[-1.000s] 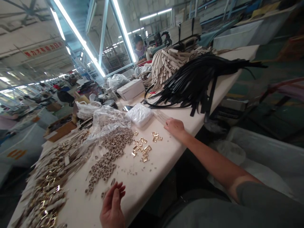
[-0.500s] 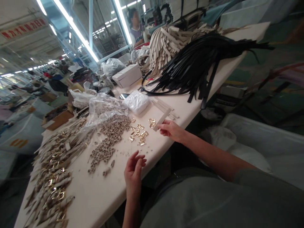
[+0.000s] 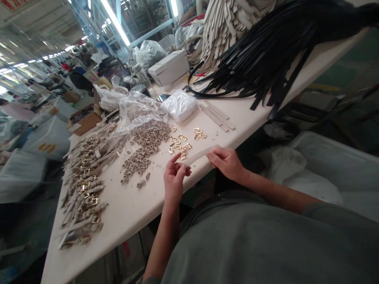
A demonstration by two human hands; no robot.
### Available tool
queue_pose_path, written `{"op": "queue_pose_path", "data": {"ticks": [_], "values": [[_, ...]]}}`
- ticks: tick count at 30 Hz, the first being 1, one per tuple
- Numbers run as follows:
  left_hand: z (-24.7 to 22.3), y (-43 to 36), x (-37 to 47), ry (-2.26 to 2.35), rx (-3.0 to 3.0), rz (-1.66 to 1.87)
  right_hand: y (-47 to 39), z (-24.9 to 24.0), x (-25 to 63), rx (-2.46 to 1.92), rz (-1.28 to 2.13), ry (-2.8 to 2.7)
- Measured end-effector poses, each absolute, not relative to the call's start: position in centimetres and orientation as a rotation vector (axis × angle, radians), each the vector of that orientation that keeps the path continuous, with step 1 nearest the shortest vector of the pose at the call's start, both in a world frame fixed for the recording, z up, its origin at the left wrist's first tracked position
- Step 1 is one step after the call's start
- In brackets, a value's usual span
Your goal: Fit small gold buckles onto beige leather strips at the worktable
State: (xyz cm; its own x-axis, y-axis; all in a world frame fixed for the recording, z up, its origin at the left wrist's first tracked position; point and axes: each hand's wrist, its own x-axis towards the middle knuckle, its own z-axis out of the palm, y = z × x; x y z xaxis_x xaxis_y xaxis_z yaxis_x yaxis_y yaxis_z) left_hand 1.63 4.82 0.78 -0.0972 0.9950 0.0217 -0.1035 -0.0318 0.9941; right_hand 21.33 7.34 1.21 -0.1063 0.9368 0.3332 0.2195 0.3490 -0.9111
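Note:
A short beige strap (image 3: 200, 155) is stretched between my two hands above the table's near edge, bowed slightly upward. My left hand (image 3: 174, 173) pinches its left end between thumb and fingers. At the other end my right hand (image 3: 225, 161) is closed on the strap. Just beyond the strap lie gold metal buckles (image 3: 181, 146), with a smaller cluster of buckles (image 3: 199, 134) to their right. Several loose beige straps (image 3: 217, 116) rest flat farther back. Left of the buckles spreads a heap of small beige loops (image 3: 139, 154).
Straps fitted with gold buckles (image 3: 85, 185) are piled along the table's left side. Behind are a clear plastic bag (image 3: 136, 110), a white wrapped packet (image 3: 179, 105) and a white box (image 3: 169, 67). Bundles of black straps (image 3: 266, 55) and beige straps (image 3: 222, 27) cover the far right.
My right hand has brought the strap toward me, and my left hand has taken its other end. The view has tilted downward and shifted.

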Motion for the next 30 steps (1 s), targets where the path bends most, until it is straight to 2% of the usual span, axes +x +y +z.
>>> {"op": "queue_pose_path", "data": {"ticks": [2, 5, 7, 9, 12, 14, 18, 21, 27, 30], "values": [[0.8, 4.5, 1.3, 1.186, 1.121, 1.345, 7.6, 1.6, 21.8, -1.009, 0.564, -1.660], [1.0, 4.2, 1.4, 1.144, 1.113, 1.347, 8.2, 1.3, 21.9, -0.930, 0.467, -1.881], [1.2, 4.1, 1.5, 1.106, 1.053, 1.374, 8.4, 0.8, 21.5, -0.950, 0.615, -1.939], [1.3, 4.1, 1.5, 1.092, 0.980, 1.439, 8.3, 0.4, 20.9, -0.953, 0.935, -1.788], [1.2, 3.9, 1.6, 1.129, 0.989, 1.452, 8.1, 0.5, 19.6, -0.802, 1.467, -1.174], [0.8, 3.6, 1.9, 1.152, 1.075, 1.324, 8.3, 1.1, 18.9, -0.677, 1.643, -0.765], [-0.1, 2.8, 3.1, 1.119, 1.132, 1.056, 9.0, 2.1, 18.3, -0.604, 1.719, -0.385], [-0.3, 2.5, 3.9, 1.132, 1.074, 1.071, 9.0, 2.2, 18.3, -0.603, 1.742, -0.314], [0.0, 2.8, 3.7, 1.177, 1.023, 1.199, 8.8, 0.9, 18.8, -0.680, 1.735, -0.470], [0.1, 2.6, 3.2, 1.200, 1.056, 1.230, 9.8, 0.3, 20.7, -0.844, 1.550, -0.701]]}}
